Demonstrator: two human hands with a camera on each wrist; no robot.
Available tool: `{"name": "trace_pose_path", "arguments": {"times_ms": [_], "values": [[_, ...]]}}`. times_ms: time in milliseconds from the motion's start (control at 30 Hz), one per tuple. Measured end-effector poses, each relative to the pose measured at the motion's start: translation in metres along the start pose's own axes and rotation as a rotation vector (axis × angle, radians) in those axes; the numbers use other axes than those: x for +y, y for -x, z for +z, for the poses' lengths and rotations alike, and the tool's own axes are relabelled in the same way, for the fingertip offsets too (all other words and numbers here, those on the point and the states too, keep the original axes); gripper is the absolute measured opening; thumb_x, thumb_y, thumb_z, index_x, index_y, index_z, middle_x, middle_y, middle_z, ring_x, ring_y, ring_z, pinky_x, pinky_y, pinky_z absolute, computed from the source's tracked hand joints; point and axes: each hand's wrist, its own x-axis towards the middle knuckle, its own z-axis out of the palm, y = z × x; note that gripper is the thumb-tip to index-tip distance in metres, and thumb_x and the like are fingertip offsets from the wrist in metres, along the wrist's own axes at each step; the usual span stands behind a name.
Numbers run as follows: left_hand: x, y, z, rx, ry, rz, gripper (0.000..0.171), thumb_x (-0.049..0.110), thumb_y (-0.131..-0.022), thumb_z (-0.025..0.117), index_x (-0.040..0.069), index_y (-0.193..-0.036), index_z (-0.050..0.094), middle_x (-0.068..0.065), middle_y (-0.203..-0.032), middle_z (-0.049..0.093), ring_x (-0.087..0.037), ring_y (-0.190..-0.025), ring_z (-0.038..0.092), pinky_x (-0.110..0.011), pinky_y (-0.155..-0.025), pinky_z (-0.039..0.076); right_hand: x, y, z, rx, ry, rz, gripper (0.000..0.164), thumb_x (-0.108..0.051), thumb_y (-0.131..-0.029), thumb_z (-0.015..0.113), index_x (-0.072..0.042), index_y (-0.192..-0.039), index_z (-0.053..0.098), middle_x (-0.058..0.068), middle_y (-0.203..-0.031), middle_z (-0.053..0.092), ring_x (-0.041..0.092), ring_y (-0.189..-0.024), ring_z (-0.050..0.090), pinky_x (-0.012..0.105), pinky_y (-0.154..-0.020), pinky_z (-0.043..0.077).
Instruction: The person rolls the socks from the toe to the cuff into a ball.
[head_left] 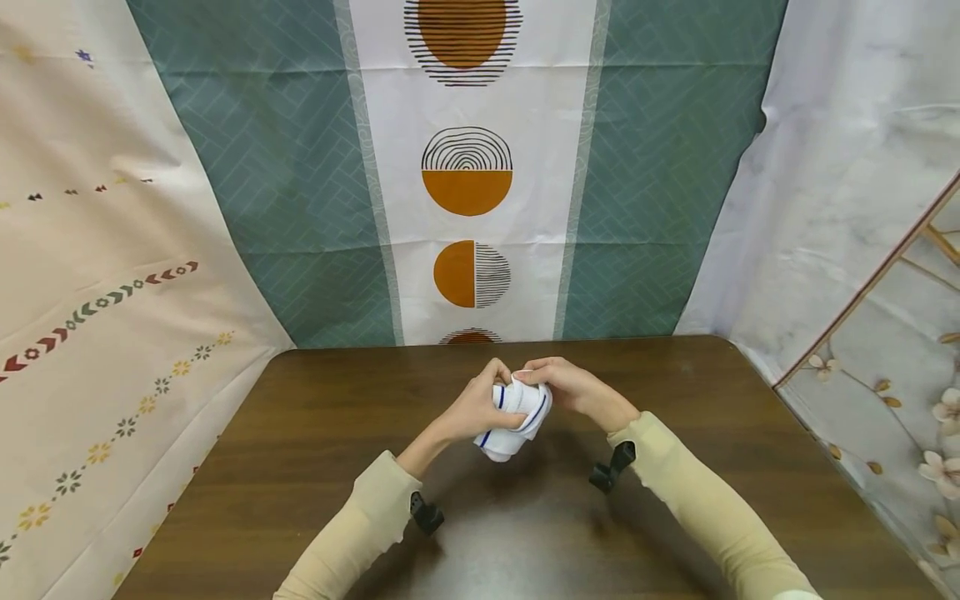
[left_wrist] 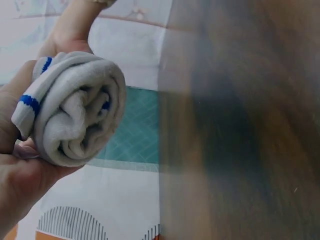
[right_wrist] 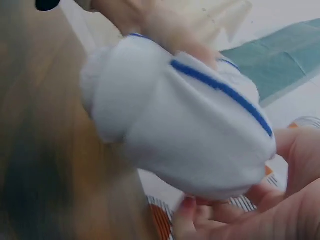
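A white towel (head_left: 519, 408) with blue stripes is rolled into a thick bundle, held tilted above the table in the head view. My left hand (head_left: 480, 408) grips its left side, with fingers wrapped over the front. At the upper right end, my right hand (head_left: 566, 383) pinches the cloth between thumb and fingers. The left wrist view shows the spiral end of the rolled towel (left_wrist: 80, 110), its layers loosely wound. A flap of the towel (right_wrist: 200, 130) wraps around the roll in the right wrist view, a blue stripe along its edge, with right-hand fingers (right_wrist: 225, 212) beneath it.
The dark brown wooden table (head_left: 337, 400) stretches under both hands. Behind it hangs a green and white patterned curtain (head_left: 495, 225). Light patterned cloths hang at the left and right sides. Both wrists wear black straps (head_left: 426, 512).
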Motion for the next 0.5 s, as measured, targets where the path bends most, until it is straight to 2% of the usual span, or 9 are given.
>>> {"name": "trace_pose_path", "arguments": {"times_ms": [67, 167, 233, 300, 400, 500], "values": [[0.002, -0.001, -0.002, -0.001, 0.021, 0.029, 0.058, 0.013, -0.076, 0.079, 0.012, -0.116, 0.036, -0.013, -0.102, 0.06, -0.018, -0.083, 0.061, -0.028, -0.067, 0.053, -0.004, 0.0, -0.003, -0.074, -0.03, 0.059, 0.019, -0.013, -0.095, 0.053, -0.016, -0.077, 0.058, -0.005, -0.074, 0.06, 0.008, -0.069, 0.058, 0.024, -0.065, 0.047], [0.004, -0.002, -0.003, -0.022, 0.092, 0.059, 0.056, 0.01, -0.079, 0.077, 0.017, -0.121, 0.042, -0.011, -0.106, 0.059, -0.02, -0.085, 0.06, -0.031, -0.068, 0.053, -0.009, 0.0, -0.008, -0.148, -0.078, 0.146, 0.02, -0.012, -0.096, 0.047, -0.016, -0.082, 0.061, -0.004, -0.078, 0.061, 0.008, -0.072, 0.059, 0.023, -0.067, 0.048], [0.004, -0.002, -0.002, -0.029, 0.178, 0.044, 0.048, 0.008, -0.08, 0.076, 0.017, -0.118, 0.049, -0.01, -0.108, 0.058, -0.02, -0.085, 0.06, -0.032, -0.067, 0.053, -0.009, 0.0, -0.012, -0.174, -0.114, 0.181, 0.026, -0.011, -0.095, 0.044, -0.016, -0.081, 0.065, -0.004, -0.079, 0.063, 0.008, -0.072, 0.06, 0.022, -0.067, 0.049], [0.004, -0.002, -0.001, -0.03, 0.315, 0.001, 0.042, 0.005, -0.082, 0.074, 0.012, -0.117, 0.052, -0.012, -0.106, 0.057, -0.02, -0.083, 0.061, -0.034, -0.065, 0.055, -0.007, -0.001, -0.013, -0.183, -0.161, 0.192, 0.032, -0.012, -0.096, 0.042, -0.017, -0.079, 0.069, -0.005, -0.078, 0.064, 0.008, -0.071, 0.06, 0.021, -0.065, 0.05], [0.003, -0.001, 0.001, -0.01, 0.52, -0.073, 0.036, 0.001, -0.086, 0.067, 0.006, -0.117, 0.05, -0.01, -0.101, 0.057, -0.019, -0.079, 0.063, -0.033, -0.061, 0.056, -0.001, -0.003, -0.012, -0.183, -0.204, 0.121, 0.034, -0.014, -0.098, 0.04, -0.019, -0.082, 0.07, -0.007, -0.078, 0.064, 0.006, -0.071, 0.061, 0.02, -0.063, 0.05], [0.003, -0.001, 0.002, -0.016, 0.701, -0.145, 0.022, 0.002, -0.092, 0.058, 0.007, -0.112, 0.051, -0.002, -0.098, 0.059, -0.014, -0.079, 0.065, -0.029, -0.061, 0.056, 0.007, -0.006, -0.01, -0.169, -0.185, -0.075, 0.023, -0.016, -0.099, 0.043, -0.019, -0.094, 0.065, -0.008, -0.086, 0.064, 0.005, -0.076, 0.06, 0.02, -0.065, 0.05]]}}
